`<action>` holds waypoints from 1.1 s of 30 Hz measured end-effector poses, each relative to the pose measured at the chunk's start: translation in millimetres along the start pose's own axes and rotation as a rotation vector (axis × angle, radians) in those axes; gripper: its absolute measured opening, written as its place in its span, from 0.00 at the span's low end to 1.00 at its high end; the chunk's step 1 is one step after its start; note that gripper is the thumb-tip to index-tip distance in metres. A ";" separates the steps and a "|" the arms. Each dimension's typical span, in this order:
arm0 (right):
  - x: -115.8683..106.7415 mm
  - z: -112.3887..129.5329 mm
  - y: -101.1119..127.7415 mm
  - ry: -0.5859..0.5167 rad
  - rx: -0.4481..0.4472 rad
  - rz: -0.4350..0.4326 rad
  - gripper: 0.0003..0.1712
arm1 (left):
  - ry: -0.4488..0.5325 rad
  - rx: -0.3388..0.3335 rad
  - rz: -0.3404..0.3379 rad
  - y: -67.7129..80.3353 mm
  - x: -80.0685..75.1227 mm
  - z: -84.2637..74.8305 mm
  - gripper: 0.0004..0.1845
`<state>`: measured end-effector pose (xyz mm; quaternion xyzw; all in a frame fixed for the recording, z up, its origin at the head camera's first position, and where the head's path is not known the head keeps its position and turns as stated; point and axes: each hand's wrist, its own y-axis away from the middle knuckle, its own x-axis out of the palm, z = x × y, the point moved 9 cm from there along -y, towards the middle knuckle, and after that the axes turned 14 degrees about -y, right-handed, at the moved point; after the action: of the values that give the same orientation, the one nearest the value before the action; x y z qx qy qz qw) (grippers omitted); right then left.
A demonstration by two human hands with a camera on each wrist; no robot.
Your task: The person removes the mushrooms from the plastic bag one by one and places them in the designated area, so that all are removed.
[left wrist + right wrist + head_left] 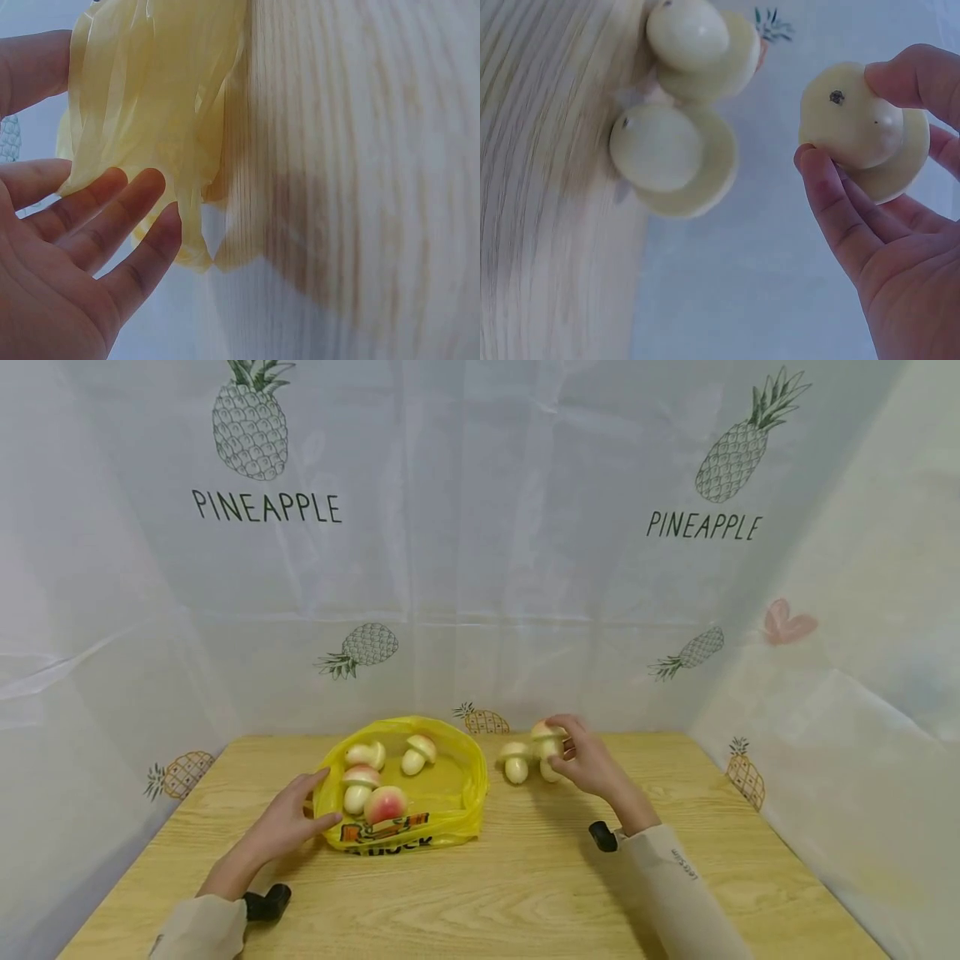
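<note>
A yellow plastic bag (450,835) stands with its mouth spread wide on the table. Inside lie toy mushrooms, among them one with a pink cap (360,789), one at the back (418,754) and a round pink-topped piece (386,804). My left hand (288,814) is at the bag's left side, fingers spread, fingertips at the plastic. With my right hand (596,768) I hold a cream toy mushroom (847,112) by its stem, thumb on one side and fingers on the other. Two more mushrooms are beside it, one of them (515,762) nearer the bag.
The light wooden table (450,910) ends at a white curtain (510,568) printed with pineapples, which also rises along both sides. A black wrist mount (267,903) is on the left wrist, and another (602,836) on the right.
</note>
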<state>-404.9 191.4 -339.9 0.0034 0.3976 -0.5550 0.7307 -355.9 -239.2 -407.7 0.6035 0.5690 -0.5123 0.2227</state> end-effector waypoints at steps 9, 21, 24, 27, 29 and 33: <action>-23.2 -21.4 4.9 -0.008 0.049 -0.042 0.34 | -0.004 0.006 -0.004 -5.2 0.7 0.5 0.43; -44.1 -45.6 9.5 0.036 0.075 -0.069 0.35 | 0.000 -0.003 0.003 -4.9 -6.1 -3.9 0.43; -44.8 -52.9 12.4 0.050 0.090 -0.068 0.35 | -0.007 -0.001 0.001 -4.7 -5.1 -3.4 0.43; -44.3 -59.9 15.8 0.065 0.110 -0.062 0.35 | -0.005 0.002 0.003 -3.9 -3.1 -2.8 0.43; -44.0 -64.6 17.8 0.072 0.120 -0.061 0.35 | 0.001 0.002 0.004 -3.2 -2.2 -2.6 0.43; -42.5 -74.6 21.8 0.080 0.136 -0.050 0.35 | 0.014 0.001 0.002 -1.9 -2.1 -3.0 0.42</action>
<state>-433.2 267.4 -375.6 0.0653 0.3880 -0.5982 0.6981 -356.2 -237.1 -404.1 0.6079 0.5695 -0.5082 0.2188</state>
